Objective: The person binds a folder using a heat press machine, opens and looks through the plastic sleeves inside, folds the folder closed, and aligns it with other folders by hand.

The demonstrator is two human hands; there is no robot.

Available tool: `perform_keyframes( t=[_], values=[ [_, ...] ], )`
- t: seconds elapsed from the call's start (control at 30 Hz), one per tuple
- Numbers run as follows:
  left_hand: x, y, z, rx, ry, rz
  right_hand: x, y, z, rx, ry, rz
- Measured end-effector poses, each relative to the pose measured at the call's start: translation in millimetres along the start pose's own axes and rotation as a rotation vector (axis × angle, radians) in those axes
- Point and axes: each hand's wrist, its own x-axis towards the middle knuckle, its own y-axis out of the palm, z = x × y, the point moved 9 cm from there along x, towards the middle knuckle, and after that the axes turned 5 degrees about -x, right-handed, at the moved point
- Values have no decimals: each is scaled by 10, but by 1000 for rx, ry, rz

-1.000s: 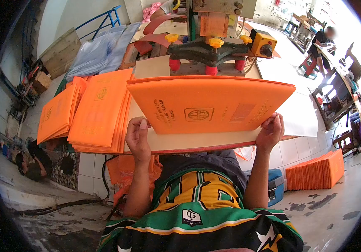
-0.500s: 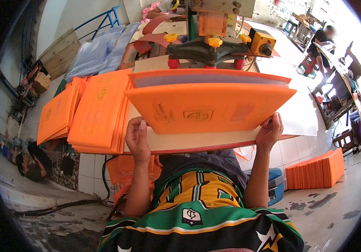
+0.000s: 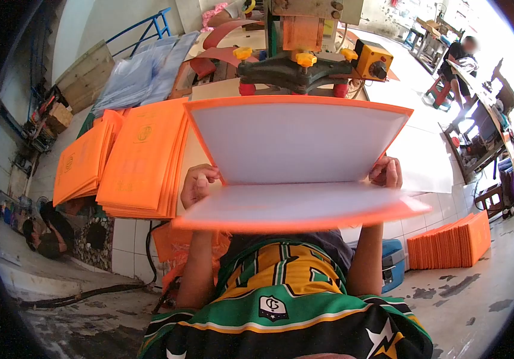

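An orange folder [image 3: 299, 140] hangs open over the table's front edge, its pale inside showing. The back cover stands up, while the front cover lies low toward me, blurred by motion. My left hand [image 3: 198, 184] pinches the folder at the left end of its fold. At the right end of the fold, my right hand [image 3: 385, 172] grips it with curled fingers. Behind the folder stands a press [image 3: 302, 69] with yellow knobs and red feet. Stacked orange folders [image 3: 143, 158] lie to the left of my left hand.
More orange folders [image 3: 80, 161] lean at the far left. Clear plastic sheets [image 3: 140, 69] lie at the back left. A yellow control box [image 3: 373, 60] sits beside the press. On the floor at right stands a row of orange folders [image 3: 448, 242]. A person [image 3: 457, 66] sits at the back right.
The folder has opened: its front cover has swung down toward me, exposing the pale inside. Both hands have stayed at the ends of the fold.
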Motion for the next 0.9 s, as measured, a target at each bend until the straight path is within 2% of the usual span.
perform_keyframes(
  t=[0.1,0.2,0.27,0.4,0.5,0.57,0.6,0.67,0.7,0.83,0.9],
  values=[
    [33,85,-127,56,28,51,-78,135,269,-50,-1,-83],
    [20,73,-95,14,65,35,-50,100,199,116,-9,-86],
    [7,63,-64,23,32,18,-31,114,24,321,156,13],
    [-8,75,-57,36,-18,-14,-42,133,205,126,43,-67],
    [-4,73,-58,35,-21,-47,-33,114,111,255,126,-50],
    [-21,42,-36,65,-28,-38,-35,122,164,-53,94,-25],
    [-29,35,-33,98,-31,-33,-42,138,190,-54,94,-28],
    [-61,27,6,50,-95,-75,-81,136,111,264,232,-116],
    [-78,8,49,3,-159,-120,-78,120,92,265,232,-117],
    [-48,86,-42,23,-130,-76,-54,62,56,96,222,-104],
    [-68,54,10,28,-209,-123,-39,59,65,24,206,-103]
  ],
)
